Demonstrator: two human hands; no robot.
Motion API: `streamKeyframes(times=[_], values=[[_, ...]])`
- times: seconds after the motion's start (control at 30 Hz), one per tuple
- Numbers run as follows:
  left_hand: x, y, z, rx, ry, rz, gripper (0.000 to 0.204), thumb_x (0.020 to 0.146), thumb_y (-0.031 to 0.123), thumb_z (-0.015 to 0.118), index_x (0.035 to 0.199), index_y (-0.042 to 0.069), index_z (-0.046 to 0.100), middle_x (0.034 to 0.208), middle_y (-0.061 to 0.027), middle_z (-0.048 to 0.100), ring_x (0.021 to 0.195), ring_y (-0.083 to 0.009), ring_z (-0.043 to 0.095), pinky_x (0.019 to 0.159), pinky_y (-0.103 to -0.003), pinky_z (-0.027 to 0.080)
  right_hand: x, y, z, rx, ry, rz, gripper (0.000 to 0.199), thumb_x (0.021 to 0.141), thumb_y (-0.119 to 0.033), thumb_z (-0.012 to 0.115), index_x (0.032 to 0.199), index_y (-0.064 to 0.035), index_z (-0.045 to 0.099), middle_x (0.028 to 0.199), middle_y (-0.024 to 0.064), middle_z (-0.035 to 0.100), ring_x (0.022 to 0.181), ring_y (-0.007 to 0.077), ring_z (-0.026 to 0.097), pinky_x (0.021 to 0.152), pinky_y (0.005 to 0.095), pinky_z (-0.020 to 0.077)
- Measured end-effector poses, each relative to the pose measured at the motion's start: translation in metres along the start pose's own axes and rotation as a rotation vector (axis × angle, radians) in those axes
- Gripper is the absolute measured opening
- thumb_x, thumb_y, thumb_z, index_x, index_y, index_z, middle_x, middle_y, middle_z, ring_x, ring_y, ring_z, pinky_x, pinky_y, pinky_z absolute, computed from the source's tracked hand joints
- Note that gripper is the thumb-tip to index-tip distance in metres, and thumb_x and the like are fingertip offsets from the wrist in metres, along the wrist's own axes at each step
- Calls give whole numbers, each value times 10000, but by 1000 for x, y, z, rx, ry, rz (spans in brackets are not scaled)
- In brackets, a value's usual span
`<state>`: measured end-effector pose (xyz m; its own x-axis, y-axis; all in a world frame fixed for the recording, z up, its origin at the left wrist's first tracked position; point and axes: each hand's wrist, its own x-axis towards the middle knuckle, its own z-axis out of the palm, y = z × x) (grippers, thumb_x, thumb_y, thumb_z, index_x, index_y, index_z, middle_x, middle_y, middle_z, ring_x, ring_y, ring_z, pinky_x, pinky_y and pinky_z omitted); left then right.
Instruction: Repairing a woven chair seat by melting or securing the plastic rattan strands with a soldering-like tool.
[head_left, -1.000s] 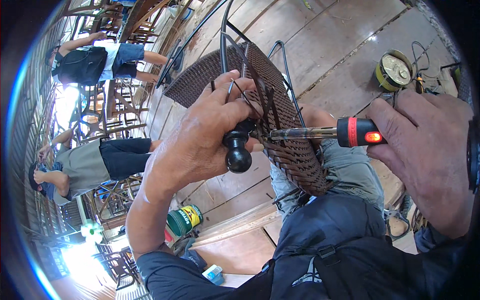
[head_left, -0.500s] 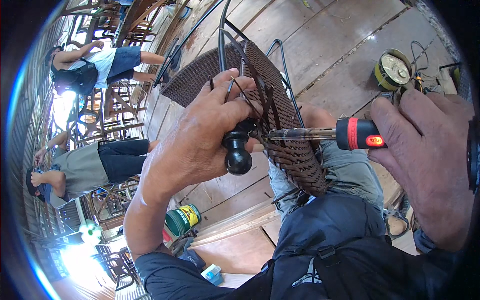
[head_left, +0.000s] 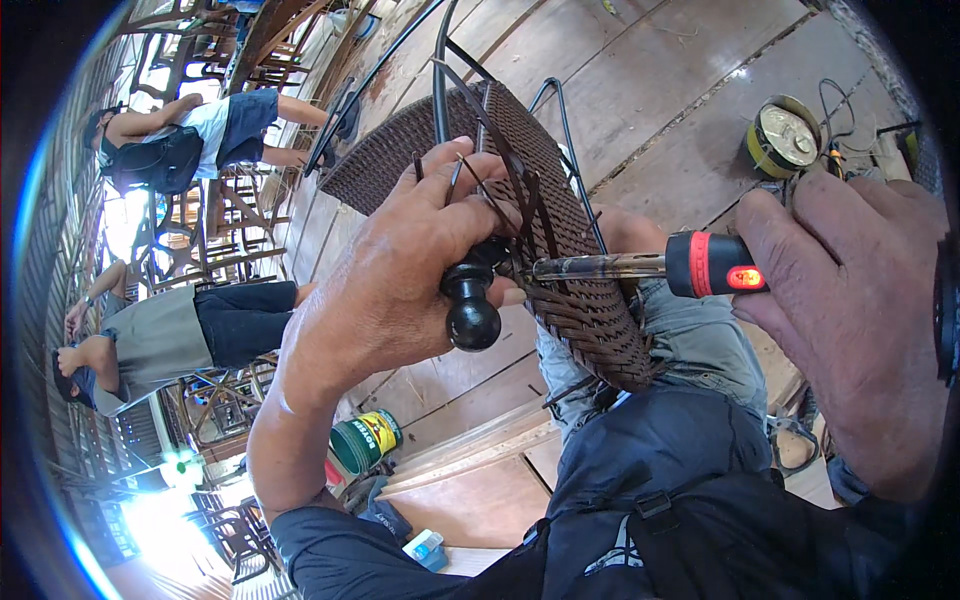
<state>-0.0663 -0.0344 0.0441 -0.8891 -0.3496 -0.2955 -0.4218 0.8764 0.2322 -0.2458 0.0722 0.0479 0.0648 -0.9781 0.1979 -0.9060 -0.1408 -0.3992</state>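
A brown woven wicker piece (head_left: 590, 330) on a black frame rests across my lap, several loose strips (head_left: 530, 195) sticking up from its edge. My left hand (head_left: 410, 230) is closed round the frame edge, with strip ends poking out between its fingers. Below the fingers juts a black turned post with a ball end (head_left: 473, 322). From the right, my right hand (head_left: 850, 290) grips a soldering iron (head_left: 690, 265) by its black and red handle, on which an orange light glows. The iron's metal barrel points left, its end at the weave beside my left fingertips.
A tin with a pale lid (head_left: 788, 136) stands on the boarded floor at the upper right, a cable near it. A green bucket (head_left: 362, 442) and a blue container (head_left: 426, 550) lie to the lower left. Two people (head_left: 160, 335) stand among wooden furniture at the far left.
The iron and my right hand have shifted very slightly left. My left hand keeps its hold on the wicker piece. The people in the background have moved their arms a little.
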Motion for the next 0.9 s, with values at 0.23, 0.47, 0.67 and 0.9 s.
streamKeyframes(times=[0.23,0.47,0.67,0.9], values=[[-1,-1,0,42,11,23,368,638,140,769,944,9,612,1244,-220,488,1242,-408,367,995,-462,341,4,-2,-1,5,17,-3,336,721,-262,689,928,-46,537,730,83,505,630,235,529,560,349,388],[0,1,-3,23,-17,22,346,649,132,763,930,0,608,1220,-213,499,1234,-392,379,1000,-454,347,-19,15,4,-1,51,3,337,720,-260,691,926,-44,535,728,81,503,627,228,527,558,343,387],[0,-1,-3,50,-22,36,336,672,160,751,929,0,605,1232,-197,497,1234,-385,381,1002,-432,357,-42,31,6,-12,84,6,338,719,-258,693,924,-42,533,726,79,501,625,222,525,557,338,387],[-1,-4,0,70,7,50,347,689,197,735,936,-6,601,1248,-198,495,1239,-394,379,1010,-429,354,-90,54,13,-21,103,6,339,719,-256,696,922,-40,531,724,77,499,622,215,522,555,333,386]])
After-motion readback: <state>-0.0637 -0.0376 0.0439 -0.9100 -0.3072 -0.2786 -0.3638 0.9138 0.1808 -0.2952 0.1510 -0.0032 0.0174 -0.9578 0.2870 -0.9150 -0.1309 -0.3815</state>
